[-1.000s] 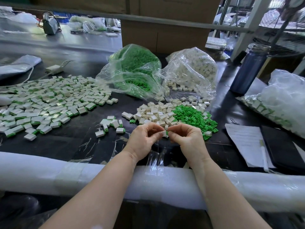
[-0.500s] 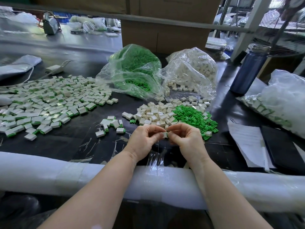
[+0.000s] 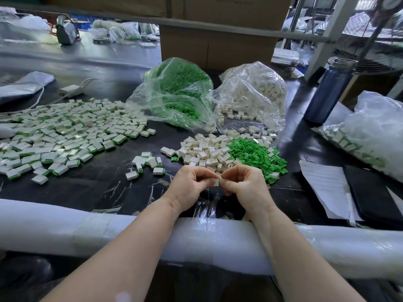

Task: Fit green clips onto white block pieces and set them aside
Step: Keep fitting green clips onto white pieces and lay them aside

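At the near edge of the black desk (image 3: 91, 188), just beyond the foam-wrapped rail (image 3: 87, 227), both hands meet over the work surface. The left hand (image 3: 192, 184) has its fingers curled, and its thumb and forefinger form a grip pinching a white block piece (image 3: 216, 182). The right hand (image 3: 246, 186) is likewise curled, its fingertip grip pinching the green clip (image 3: 220, 182) at the right end of that block; clip and block are touching. How far the clip is seated cannot be told, since the fingers cover most of it. Directly behind the hands lies a heap of loose white blocks (image 3: 207, 151), with a heap of loose green clips (image 3: 255, 153) touching it on its right side. A small group of assembled pieces (image 3: 148, 163) lies just left of the hands, and a large spread of finished pieces (image 3: 61, 134) covers the left part of the desk. Farther back stand a clear bag of green clips (image 3: 178, 90) and, beside it on the right, a clear bag of white blocks (image 3: 255, 92). At the right are a dark blue bottle (image 3: 327, 92), another filled bag (image 3: 370, 131), a sheet of paper (image 3: 325, 186) and a black notebook (image 3: 370, 192).
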`<state>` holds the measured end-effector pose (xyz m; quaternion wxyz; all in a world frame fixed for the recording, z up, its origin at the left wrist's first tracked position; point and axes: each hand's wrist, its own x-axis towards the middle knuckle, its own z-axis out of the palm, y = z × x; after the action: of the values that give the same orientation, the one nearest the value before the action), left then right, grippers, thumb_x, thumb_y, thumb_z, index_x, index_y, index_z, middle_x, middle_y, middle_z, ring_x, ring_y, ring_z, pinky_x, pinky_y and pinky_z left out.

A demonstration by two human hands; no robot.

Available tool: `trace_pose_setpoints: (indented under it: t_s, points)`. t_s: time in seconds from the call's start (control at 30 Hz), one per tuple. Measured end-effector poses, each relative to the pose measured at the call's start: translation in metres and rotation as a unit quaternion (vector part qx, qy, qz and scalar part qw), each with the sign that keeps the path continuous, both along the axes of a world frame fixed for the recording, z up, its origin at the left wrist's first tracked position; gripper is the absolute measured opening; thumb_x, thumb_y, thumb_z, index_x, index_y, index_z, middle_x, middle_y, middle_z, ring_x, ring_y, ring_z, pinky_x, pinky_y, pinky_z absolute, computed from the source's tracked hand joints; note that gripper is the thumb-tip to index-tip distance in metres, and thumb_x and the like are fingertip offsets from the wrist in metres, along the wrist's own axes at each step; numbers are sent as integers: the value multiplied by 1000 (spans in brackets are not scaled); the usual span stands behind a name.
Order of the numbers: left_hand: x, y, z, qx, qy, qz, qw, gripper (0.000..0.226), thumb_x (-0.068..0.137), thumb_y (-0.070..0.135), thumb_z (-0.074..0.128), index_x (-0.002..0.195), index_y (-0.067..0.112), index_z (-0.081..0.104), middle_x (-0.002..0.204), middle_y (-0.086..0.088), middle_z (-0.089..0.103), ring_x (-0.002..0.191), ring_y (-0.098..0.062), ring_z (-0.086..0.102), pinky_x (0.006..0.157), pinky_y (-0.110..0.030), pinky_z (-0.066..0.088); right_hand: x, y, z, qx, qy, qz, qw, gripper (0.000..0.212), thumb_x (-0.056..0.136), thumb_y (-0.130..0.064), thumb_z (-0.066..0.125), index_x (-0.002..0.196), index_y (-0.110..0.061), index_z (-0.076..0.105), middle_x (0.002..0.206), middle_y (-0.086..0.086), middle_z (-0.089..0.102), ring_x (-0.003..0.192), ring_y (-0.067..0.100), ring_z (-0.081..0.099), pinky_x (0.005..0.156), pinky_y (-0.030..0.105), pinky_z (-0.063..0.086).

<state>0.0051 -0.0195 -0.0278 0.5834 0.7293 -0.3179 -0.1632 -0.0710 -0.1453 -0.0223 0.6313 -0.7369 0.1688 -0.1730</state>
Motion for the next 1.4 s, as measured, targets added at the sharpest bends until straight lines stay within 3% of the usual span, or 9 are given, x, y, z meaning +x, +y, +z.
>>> trace_pose_setpoints:
  t_s: [0.23,0.4,0.53,0.7,0.83,1.03,1.27,1.4]
  points:
    - [-2,0,1,21,1,-6,1000,19,84,0,63,81,18,70,70,14,64,66,6,58,72,-7,45,-1,1,0,-16,-1,7,1000,25,73,13,68,66,-10,61,55,-1,59,45,4,52,47,17,46]
    - [-4,-1,3,-5,-7,12,1000,15,85,5,64,87,18,69,85,2,69,81,-3,62,82,-15,48,1,-1,0,17,-35,-20,999,21,75,9,69,68,-10,63,58,1,62,51,6,58,49,17,49]
    - [-4,-1,0,19,-35,17,999,23,79,6,70,88,26,64,76,8,63,63,5,55,68,-10,46,1,-1,-2,20,-35,-22,999,18,78,5,68,70,-11,65,60,3,64,51,9,58,50,19,50]
    - [-2,-3,-2,22,-19,37,999,13,86,17,65,86,30,62,86,-7,66,78,-19,60,82,-34,51,1,-2,-1,56,-53,-23,997,11,83,-5,66,74,-10,69,61,5,66,54,11,59,53,20,53]
    - [0,-1,-2,40,-41,44,997,13,91,25,57,80,31,63,79,4,67,75,-11,60,81,-29,49,0,-1,-1,35,-53,-21,998,16,82,-2,66,73,-14,69,61,2,67,55,10,60,54,20,53]
    - [0,-1,-1,23,2,13,1000,10,89,15,60,85,22,64,74,8,66,63,8,58,69,-8,44,2,0,-2,-21,-34,-23,999,17,85,-3,64,70,-11,65,61,6,64,53,10,58,52,22,52]
    - [-1,1,0,67,-13,18,998,17,88,16,62,77,29,63,73,8,68,77,-12,64,88,-36,51,2,3,-2,-34,-9,-3,999,20,87,-1,60,68,-8,60,46,-5,59,43,1,55,45,15,46]
    - [-2,1,-1,71,-14,19,997,17,87,16,63,76,30,64,72,8,68,77,-14,64,89,-40,50,1,3,-1,-50,-1,-1,999,20,87,-2,61,68,-8,61,49,-5,58,43,3,53,46,17,47]
